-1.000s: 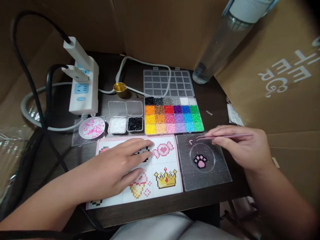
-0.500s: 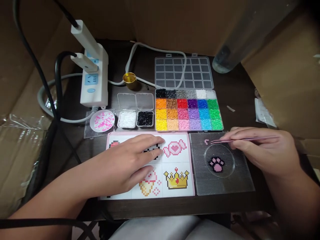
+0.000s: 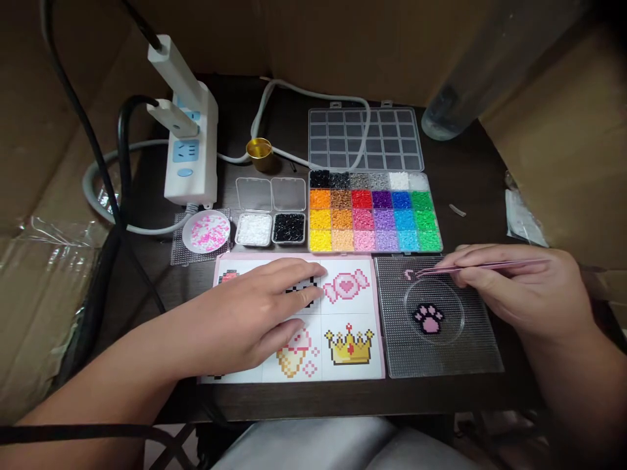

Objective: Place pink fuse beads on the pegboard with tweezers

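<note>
My right hand (image 3: 514,281) grips pink tweezers (image 3: 482,266), whose tips reach a small curve of pink beads (image 3: 409,275) near the top left of the clear pegboard (image 3: 441,359). Whether a bead sits between the tips is too small to tell. Below, a finished-looking paw print of pink and black beads (image 3: 430,320) lies inside the board's circle. My left hand (image 3: 264,313) rests flat with fingers apart on the pattern sheet (image 3: 294,375), partly covering its pictures. A pink candy picture (image 3: 346,286) and a yellow crown picture (image 3: 349,344) show beside the fingers.
Behind the boards stands a divided bead box (image 3: 375,212) with its lid laid back. Left of it are small boxes of white beads (image 3: 253,230) and black beads (image 3: 289,228), a dish of pink beads (image 3: 206,232), a gold cup (image 3: 259,154) and a power strip (image 3: 191,156) with cables.
The whole view has shifted slightly, moving things right and a little up. The tweezer tips stay beside the pink bead curve, and my left hand keeps its place on the sheet.
</note>
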`<state>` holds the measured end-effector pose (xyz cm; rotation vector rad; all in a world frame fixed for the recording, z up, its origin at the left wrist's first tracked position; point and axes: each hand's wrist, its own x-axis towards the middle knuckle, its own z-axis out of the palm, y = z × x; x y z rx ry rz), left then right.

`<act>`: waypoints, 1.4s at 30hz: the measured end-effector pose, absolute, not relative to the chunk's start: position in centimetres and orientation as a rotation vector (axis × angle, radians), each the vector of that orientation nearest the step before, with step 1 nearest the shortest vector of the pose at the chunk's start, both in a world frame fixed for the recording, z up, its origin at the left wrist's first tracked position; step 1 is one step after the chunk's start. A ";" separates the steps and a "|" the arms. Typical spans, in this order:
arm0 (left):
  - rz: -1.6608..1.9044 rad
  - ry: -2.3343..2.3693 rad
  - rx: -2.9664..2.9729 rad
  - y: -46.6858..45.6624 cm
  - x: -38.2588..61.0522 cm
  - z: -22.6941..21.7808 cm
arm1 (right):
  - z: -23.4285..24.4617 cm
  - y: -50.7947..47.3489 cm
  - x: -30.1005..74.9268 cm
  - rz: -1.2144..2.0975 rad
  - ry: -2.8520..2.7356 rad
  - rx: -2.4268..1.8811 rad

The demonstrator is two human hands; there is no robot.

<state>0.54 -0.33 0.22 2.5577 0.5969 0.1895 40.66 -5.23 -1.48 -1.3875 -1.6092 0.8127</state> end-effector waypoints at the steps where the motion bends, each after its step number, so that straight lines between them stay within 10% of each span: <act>1: 0.189 0.595 2.557 -0.3 0.5 0.2 | -1.5 -5.2 40.7 0.808 -1.624 -1.388; 42: 0.260 0.585 2.724 0.1 0.2 -1.0 | -1.4 -4.5 40.3 0.904 -1.634 -1.361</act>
